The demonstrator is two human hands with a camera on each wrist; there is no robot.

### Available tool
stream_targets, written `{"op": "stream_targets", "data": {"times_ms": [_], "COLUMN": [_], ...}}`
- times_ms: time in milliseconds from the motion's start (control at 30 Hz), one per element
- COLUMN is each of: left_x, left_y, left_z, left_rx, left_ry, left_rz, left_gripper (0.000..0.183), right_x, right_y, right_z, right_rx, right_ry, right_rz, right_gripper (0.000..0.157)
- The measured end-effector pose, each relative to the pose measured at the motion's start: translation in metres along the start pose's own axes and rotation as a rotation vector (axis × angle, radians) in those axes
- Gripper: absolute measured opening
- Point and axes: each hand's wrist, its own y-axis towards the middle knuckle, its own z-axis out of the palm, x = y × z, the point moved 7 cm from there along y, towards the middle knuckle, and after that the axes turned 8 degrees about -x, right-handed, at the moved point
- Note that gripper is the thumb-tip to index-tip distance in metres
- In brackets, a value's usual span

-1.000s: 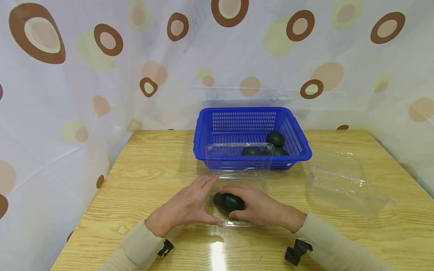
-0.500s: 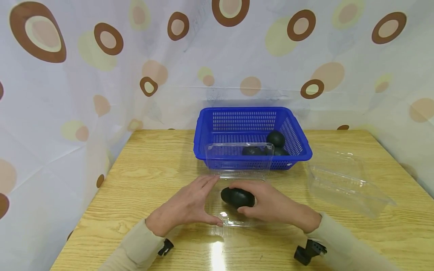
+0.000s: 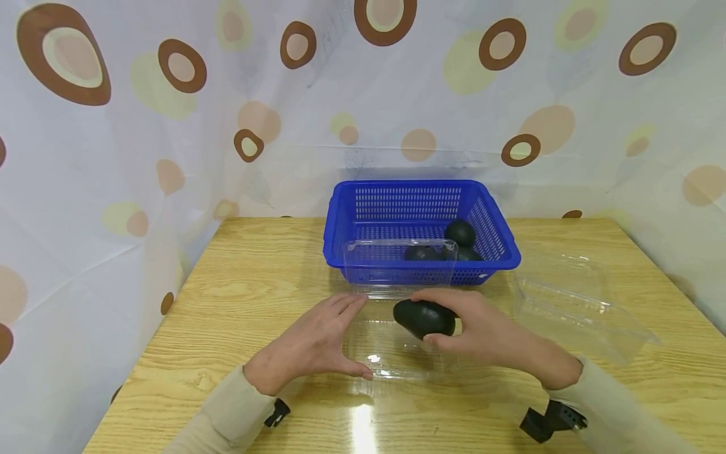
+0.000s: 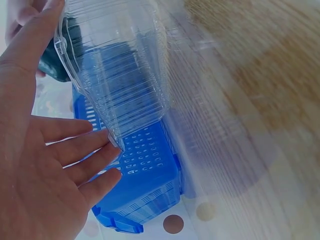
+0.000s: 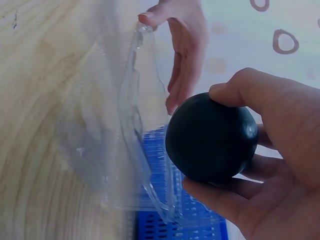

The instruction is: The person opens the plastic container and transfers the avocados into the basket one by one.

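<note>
My right hand (image 3: 482, 325) grips a dark green avocado (image 3: 424, 318) between thumb and fingers, above the right side of a clear plastic clamshell box (image 3: 391, 353). In the right wrist view the avocado (image 5: 210, 137) appears end-on, beside the rim of the box (image 5: 132, 115). My left hand (image 3: 314, 347) spans the box's left side with fingers and thumb extended, fingertips right at its corners. The left wrist view shows those fairly straight fingers along the rim of the box (image 4: 117, 75). The box's lid (image 3: 397, 277) stands raised at the back, overlapping the blue basket in the head view.
Behind the box, a blue plastic basket (image 3: 408, 189) holds several more avocados (image 3: 460, 233) at its right end. A second clear clamshell box (image 3: 578, 309) lies with its lid raised on the right of the wooden table (image 3: 255, 265). A patterned sheet (image 3: 317, 113) hangs behind.
My right hand has moved right and slightly up with the avocado, from low in the box to above its right side. My left hand has kept its place.
</note>
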Motion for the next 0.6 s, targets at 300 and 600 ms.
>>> {"op": "stream_targets", "data": {"times_ms": [300, 600], "left_x": [0.0, 0.001], "left_y": [0.0, 0.0], "left_z": [0.001, 0.001], "left_rx": [0.022, 0.019], "left_ry": [-0.006, -0.014], "left_rz": [-0.009, -0.011], "left_gripper": [0.12, 0.121], "right_x": [-0.006, -0.011], "right_y": [-0.005, -0.008], "right_z": [-0.022, -0.046], "right_rx": [-0.022, -0.041], "right_ry": [0.005, 0.058], "right_rz": [0.047, 0.133], "right_gripper": [0.05, 0.05]}}
